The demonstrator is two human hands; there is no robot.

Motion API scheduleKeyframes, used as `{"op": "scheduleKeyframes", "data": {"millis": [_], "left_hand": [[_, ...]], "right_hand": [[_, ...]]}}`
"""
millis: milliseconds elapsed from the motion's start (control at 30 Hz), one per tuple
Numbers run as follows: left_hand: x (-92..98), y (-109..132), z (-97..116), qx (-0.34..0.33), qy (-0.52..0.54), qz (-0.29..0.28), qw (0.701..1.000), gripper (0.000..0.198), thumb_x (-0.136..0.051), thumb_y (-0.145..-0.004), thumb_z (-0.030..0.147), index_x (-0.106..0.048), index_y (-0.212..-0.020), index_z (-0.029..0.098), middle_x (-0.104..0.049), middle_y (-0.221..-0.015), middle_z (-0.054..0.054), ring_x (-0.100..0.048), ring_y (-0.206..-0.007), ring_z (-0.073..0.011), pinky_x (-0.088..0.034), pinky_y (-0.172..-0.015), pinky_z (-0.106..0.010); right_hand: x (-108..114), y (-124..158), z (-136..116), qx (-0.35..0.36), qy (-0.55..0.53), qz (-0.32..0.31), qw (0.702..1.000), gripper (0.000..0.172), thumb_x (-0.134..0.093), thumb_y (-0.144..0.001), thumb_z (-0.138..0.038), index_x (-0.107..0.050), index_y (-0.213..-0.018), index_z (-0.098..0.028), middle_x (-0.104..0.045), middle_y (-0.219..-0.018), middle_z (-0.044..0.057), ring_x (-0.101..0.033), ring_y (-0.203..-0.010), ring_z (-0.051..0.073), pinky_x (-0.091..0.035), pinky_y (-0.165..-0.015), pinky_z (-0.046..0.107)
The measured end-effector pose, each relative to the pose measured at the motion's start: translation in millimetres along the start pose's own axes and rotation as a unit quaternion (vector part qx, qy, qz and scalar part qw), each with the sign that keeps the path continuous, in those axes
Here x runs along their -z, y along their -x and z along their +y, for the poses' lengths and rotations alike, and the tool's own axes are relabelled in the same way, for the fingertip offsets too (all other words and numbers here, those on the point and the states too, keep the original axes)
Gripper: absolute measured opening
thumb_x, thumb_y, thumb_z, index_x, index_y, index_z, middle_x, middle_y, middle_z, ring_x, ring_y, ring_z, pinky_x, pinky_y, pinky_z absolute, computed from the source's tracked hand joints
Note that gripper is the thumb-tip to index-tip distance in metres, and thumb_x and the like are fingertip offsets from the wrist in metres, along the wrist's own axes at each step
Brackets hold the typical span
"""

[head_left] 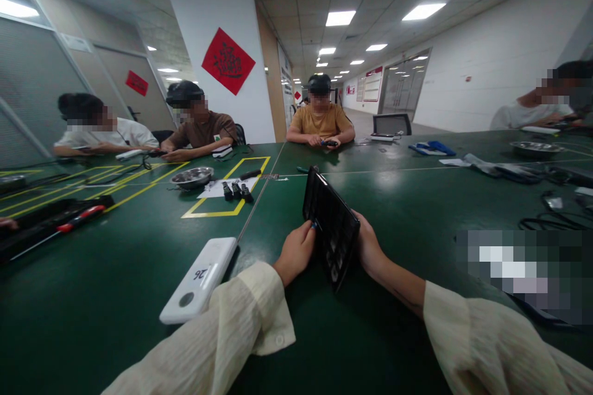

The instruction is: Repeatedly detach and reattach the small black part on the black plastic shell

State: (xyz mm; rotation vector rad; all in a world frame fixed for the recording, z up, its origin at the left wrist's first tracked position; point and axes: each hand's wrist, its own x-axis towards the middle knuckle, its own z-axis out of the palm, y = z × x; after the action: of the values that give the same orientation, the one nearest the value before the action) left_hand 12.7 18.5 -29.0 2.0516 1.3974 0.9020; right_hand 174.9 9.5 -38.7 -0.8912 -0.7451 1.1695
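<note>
A black flat case (334,228) stands tilted on edge above the green table (278,345), its dark inner face turned to the left. Small shapes show dimly on that face. My right hand (369,241) grips the case along its right edge, with the fingers hidden behind it. At the left side of the case, my left hand (298,248) is closed in a pinch against or just before the inner face. A speck of blue shows at its fingertips; what it belongs to is too small to tell.
A white power bank (200,281) marked 26 lies left of my left forearm. Beyond it are a metal bowl (192,177), several black clips (237,191) and yellow tape (208,215). A red-handled screwdriver (86,217) lies far left. Cables (551,219) lie right. Several people sit around.
</note>
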Motion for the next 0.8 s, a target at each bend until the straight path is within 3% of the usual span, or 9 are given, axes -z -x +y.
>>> {"op": "scheduleKeyframes", "data": {"millis": [200, 467, 800], "left_hand": [[0.7, 1.3, 4.1, 0.016, -0.055, 0.003, 0.998, 0.018, -0.030, -0.089, 0.028, -0.046, -0.085, 0.020, -0.057, -0.075, -0.003, -0.055, -0.070, -0.0171, -0.038, -0.066, -0.026], [-0.4, 2.9, 1.7, 0.011, 0.022, 0.023, 0.999, 0.012, -0.031, -0.088, 0.028, -0.038, -0.097, 0.023, -0.048, -0.062, 0.004, -0.049, -0.055, -0.0144, -0.033, -0.056, -0.023], [0.9, 1.1, 1.8, 0.016, 0.020, 0.027, 0.999, 0.016, -0.033, -0.088, 0.030, -0.047, -0.089, 0.022, -0.053, -0.066, 0.002, -0.051, -0.061, -0.0136, -0.036, -0.058, -0.022]], "right_hand": [[-1.5, 3.0, -2.8, 0.008, 0.013, 0.001, 1.000, 0.035, -0.063, -0.065, -0.039, -0.061, -0.095, -0.021, -0.070, -0.084, 0.001, -0.061, -0.093, 0.024, -0.048, -0.077, 0.035], [-0.9, 2.0, -1.7, 0.000, 0.021, 0.000, 1.000, 0.037, -0.062, -0.066, -0.040, -0.061, -0.099, -0.022, -0.070, -0.085, 0.002, -0.062, -0.091, 0.025, -0.049, -0.073, 0.035], [0.3, 1.3, 0.2, -0.009, 0.011, -0.011, 1.000, 0.041, -0.061, -0.066, -0.041, -0.059, -0.102, -0.022, -0.070, -0.089, 0.003, -0.062, -0.089, 0.025, -0.049, -0.067, 0.033]]}}
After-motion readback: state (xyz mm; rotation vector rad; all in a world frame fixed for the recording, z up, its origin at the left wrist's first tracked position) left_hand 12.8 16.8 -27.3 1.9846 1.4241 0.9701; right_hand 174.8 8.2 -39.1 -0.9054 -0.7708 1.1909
